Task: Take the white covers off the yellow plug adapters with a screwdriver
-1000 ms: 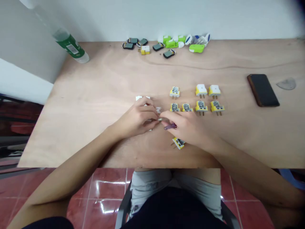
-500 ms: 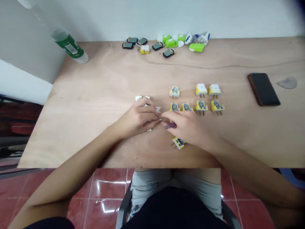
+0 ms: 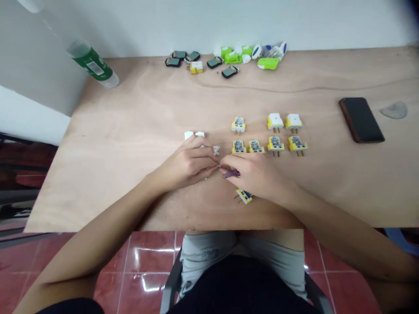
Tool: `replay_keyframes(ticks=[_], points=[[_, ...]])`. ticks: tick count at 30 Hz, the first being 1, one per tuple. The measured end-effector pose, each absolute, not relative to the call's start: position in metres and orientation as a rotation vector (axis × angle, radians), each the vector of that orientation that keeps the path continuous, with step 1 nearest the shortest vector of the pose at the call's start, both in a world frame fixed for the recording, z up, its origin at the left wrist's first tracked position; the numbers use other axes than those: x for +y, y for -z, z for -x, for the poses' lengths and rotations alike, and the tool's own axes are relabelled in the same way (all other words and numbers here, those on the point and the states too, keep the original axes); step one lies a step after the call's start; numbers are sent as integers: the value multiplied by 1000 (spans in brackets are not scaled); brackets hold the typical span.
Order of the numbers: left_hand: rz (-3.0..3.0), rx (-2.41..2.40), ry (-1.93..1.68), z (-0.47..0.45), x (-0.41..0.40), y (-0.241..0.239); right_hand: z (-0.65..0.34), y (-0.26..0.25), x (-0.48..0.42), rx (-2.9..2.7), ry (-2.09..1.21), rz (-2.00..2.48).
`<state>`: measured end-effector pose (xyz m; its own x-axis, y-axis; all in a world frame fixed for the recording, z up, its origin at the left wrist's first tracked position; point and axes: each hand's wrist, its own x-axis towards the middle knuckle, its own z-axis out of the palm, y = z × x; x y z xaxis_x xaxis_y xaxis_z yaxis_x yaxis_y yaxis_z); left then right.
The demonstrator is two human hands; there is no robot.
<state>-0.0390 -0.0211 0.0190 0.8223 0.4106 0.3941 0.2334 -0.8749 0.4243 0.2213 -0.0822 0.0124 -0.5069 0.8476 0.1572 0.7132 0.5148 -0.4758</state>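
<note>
My left hand [image 3: 193, 162] is closed, its fingertips pinching a tiny whitish part [image 3: 219, 166]. Facing it, my right hand [image 3: 258, 173] is closed around a purple tool [image 3: 231, 173] that looks like a screwdriver; its tip is hidden. The fingertips of both hands meet at the tiny part. Just beyond them lie small white pieces [image 3: 216, 150]. White plug covers [image 3: 194, 134] are partly hidden under my left hand. Beside my right hand are open yellow-and-white plugs [image 3: 239, 147], and another open plug [image 3: 245, 196] lies tilted below it.
Two plugs with white tops [image 3: 275, 121] stand behind open ones at right. A phone [image 3: 361, 120] and a clear curved piece [image 3: 394, 110] lie farther right. Along the wall are black-and-grey devices [image 3: 172, 62], green-and-white pieces [image 3: 233, 57] and a bottle [image 3: 94, 65] at left.
Both hands stay together at the tiny part, with only slight finger movement. The whole view has shifted a little; the things on the table keep their places.
</note>
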Motion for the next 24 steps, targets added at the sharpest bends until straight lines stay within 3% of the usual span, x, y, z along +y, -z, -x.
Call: replay_keyframes(ticks=[24], points=[[-2735, 428, -780, 38, -19, -14, -219, -14, -82, -2381, -583, 1333]])
